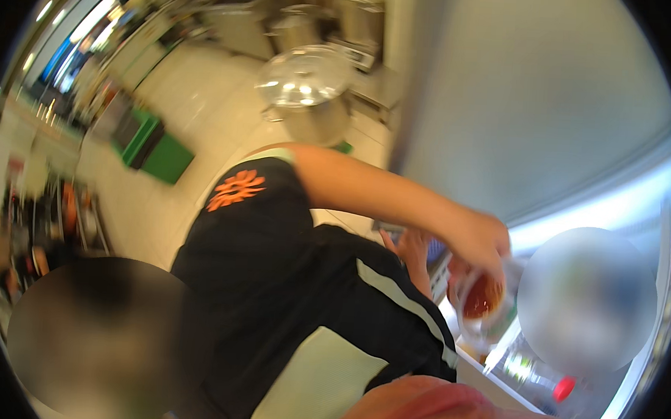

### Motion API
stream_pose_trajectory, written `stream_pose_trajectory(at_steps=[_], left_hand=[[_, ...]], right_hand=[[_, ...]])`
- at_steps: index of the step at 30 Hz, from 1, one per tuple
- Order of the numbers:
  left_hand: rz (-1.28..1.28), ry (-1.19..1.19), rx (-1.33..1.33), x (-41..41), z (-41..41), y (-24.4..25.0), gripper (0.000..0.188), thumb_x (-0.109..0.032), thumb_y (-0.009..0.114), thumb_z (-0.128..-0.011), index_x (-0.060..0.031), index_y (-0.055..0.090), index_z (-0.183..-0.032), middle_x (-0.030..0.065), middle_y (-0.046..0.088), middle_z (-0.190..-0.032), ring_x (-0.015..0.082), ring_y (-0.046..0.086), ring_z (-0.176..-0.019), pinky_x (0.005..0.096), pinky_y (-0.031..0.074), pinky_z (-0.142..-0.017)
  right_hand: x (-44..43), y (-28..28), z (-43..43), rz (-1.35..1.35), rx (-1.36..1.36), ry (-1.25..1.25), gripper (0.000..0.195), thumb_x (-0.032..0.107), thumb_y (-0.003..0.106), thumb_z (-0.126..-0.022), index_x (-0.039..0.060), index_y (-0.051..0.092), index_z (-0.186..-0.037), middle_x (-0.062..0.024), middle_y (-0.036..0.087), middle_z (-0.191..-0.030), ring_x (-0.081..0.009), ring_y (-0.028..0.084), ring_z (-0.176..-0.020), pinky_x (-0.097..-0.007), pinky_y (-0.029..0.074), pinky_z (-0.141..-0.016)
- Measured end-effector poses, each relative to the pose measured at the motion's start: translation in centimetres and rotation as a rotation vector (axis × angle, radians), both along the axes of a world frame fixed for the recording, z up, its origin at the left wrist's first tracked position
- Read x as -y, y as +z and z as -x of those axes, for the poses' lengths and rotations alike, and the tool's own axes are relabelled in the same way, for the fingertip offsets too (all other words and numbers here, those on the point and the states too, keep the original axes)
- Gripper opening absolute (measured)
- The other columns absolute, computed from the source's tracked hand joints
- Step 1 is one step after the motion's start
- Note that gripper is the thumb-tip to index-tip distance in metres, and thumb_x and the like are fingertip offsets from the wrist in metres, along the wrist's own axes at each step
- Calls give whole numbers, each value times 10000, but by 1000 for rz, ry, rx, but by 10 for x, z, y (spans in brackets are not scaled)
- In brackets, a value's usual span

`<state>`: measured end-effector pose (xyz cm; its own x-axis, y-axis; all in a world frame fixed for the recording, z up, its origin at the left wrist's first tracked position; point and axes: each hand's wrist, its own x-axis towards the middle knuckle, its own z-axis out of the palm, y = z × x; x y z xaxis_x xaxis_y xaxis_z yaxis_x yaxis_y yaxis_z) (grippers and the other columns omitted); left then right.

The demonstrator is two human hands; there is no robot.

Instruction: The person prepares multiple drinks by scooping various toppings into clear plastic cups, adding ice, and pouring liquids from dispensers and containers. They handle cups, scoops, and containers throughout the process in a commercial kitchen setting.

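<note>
A bare arm out of a black short sleeve with an orange emblem reaches right, its hand (484, 240) at the rim of a clear container (466, 324) of red-brown liquid or sauce (482, 297). Reddish fingers (457, 273) touch the container's near side. Another hand (413, 248) with spread fingers shows below the arm. Bare skin (444, 411), very close, fills the bottom edge. Which of these are my left hand and my right hand, I cannot tell; the black and pale green shirt (309, 276) may be a co-worker's. Blur hides details.
A bright, open cold cabinet or refrigerator on the right holds a clear bottle with a red cap (563, 388); a large grey panel (535, 95) rises above. A lidded metal stockpot (317, 114) and a green bin (167, 155) stand behind. A blurred head (106, 340) is at lower left.
</note>
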<state>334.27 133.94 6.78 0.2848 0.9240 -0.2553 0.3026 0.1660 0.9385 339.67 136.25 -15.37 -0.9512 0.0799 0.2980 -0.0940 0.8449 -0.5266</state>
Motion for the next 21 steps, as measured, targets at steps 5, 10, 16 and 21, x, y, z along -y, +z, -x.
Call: stream_pose_trajectory(at_steps=[5, 10, 16, 21], left_hand=[[-42, -91, -190, 109, -20, 51, 407, -289, 541, -884, 109, 624, -897, 206, 687, -751, 248, 695, -609, 355, 569, -547], [-46, 110, -68, 230, -26, 42, 587, -274, 523, -931, 251, 415, -1171, 335, 630, -993, 373, 685, -817, 429, 576, -796], [104, 407, -34, 363, 42, 44, 534, -296, 503, -939, 231, 542, -1019, 279, 673, -850, 301, 702, -699, 366, 579, -753], [56, 808, -201, 499, 89, 22, 456, -315, 503, -923, 120, 637, -880, 206, 690, -770, 255, 703, -662, 327, 559, -704]], right_hand=[[86, 45, -7, -9, -73, 134, 735, 388, 625, -807, -27, 371, -1357, -234, 458, -1313, -377, 423, -1259, -448, 349, -1029], [166, 76, -32, 157, -163, 109, 855, 476, 631, -762, -22, 319, -1383, -230, 432, -1342, -371, 408, -1272, -456, 336, -1041], [229, 112, -36, 282, -222, 24, 1000, 581, 637, -709, -17, 257, -1415, -225, 401, -1377, -363, 391, -1288, -465, 319, -1056], [284, 137, 23, 364, -182, 225, 1122, 668, 643, -665, -12, 205, -1442, -222, 375, -1406, -356, 376, -1302, -472, 306, -1068]])
